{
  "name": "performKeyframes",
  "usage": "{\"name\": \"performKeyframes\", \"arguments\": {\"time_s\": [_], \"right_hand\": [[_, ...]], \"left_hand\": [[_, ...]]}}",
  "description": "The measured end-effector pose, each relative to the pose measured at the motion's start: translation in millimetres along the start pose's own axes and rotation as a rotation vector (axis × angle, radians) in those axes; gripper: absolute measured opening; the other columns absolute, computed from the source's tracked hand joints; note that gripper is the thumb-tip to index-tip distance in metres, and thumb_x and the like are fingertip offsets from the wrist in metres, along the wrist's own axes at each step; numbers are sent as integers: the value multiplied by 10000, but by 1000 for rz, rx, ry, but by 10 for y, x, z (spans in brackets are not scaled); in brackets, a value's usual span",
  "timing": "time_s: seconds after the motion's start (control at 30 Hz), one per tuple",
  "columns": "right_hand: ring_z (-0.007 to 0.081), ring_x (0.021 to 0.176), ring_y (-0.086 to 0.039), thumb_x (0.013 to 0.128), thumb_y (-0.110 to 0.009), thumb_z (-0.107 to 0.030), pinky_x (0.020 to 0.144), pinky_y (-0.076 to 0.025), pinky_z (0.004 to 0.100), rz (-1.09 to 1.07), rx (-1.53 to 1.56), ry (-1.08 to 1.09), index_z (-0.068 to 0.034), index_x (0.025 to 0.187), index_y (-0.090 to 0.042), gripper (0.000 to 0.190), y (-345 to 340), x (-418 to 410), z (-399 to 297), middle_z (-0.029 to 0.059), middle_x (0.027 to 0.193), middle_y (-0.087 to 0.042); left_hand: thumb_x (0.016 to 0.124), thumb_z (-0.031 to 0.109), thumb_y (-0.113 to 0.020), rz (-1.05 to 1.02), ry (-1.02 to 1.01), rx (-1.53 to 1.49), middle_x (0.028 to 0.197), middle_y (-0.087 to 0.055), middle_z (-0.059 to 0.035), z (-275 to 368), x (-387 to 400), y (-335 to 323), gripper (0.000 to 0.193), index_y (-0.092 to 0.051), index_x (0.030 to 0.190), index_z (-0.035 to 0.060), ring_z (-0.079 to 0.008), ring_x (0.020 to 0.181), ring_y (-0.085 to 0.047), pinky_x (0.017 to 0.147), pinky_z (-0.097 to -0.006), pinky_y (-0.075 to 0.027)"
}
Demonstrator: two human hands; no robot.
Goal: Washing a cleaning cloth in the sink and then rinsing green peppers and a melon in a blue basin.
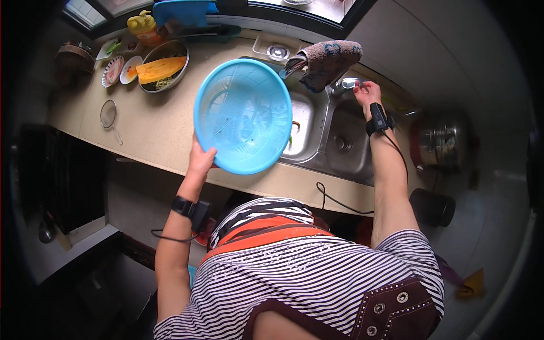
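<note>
A blue plastic basin [243,117], with what looks like a slotted basket nested in it, is tilted over the counter and the left edge of the sink. My left hand [203,156] grips its lower left rim, thumb on top. My right hand [368,92] is at the faucet [351,83] behind the right sink bowl [345,140]; its fingers are bent near the metal, and whether they grip it is unclear. A patterned cloth [331,61] hangs over the faucet area. Small green and brown scraps lie in the left sink bowl [302,127], partly hidden by the basin.
On the counter [148,140] at the left are a metal bowl [183,76] with an orange slab over shredded food, small plates [106,80], and a wire strainer [108,114]. A metal pot [444,140] stands at the right. A black cable [344,205] hangs at the counter's front edge.
</note>
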State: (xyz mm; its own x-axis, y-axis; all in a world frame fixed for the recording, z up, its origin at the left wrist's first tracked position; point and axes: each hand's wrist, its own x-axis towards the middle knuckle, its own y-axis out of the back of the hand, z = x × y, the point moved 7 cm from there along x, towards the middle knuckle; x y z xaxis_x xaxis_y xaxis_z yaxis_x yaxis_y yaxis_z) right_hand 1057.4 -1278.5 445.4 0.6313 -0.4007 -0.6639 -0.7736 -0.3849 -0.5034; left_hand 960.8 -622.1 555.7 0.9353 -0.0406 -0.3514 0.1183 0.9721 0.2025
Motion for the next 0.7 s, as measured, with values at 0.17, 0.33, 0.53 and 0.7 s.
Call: {"name": "performKeyframes", "arguments": {"time_s": [0.17,0.33,0.53,0.7], "right_hand": [[254,900,-647,850,-550,-31,693,-525,338,-21,-389,358,13,1050,-526,206,-16,-53,-469,155,1019,-601],[289,918,-714,842,-574,12,719,-588,372,-74,-233,124,20,913,-578,71,-161,-300,118,161,933,-651],[306,887,-735,977,-581,-121,738,-610,395,-134,-504,123,-19,1148,-602,201,-180,-632,1017,141,1035,-650],[249,954,-717,953,-614,-136,777,-597,366,-317,-1269,128,-75,1290,-592,344,-913,-1267,2495,113,1106,-666]], "left_hand": [[838,-50,-539,-97,61,44,1350,-571,-231,382,344,-800,855,-201,1610,101,-326,927,-757,558,-382,-684],[843,-62,-541,-94,115,44,1386,-530,-274,344,414,-867,947,-70,1642,134,-359,928,-757,537,-379,-683],[843,-77,-539,-193,180,-25,1398,-514,-286,332,427,-1065,988,-17,1652,143,-374,954,-749,544,-393,-685],[850,-64,-544,-71,204,4,1399,-510,-279,30,359,-707,956,-45,1642,125,-367,940,-751,535,-388,-681]]}}
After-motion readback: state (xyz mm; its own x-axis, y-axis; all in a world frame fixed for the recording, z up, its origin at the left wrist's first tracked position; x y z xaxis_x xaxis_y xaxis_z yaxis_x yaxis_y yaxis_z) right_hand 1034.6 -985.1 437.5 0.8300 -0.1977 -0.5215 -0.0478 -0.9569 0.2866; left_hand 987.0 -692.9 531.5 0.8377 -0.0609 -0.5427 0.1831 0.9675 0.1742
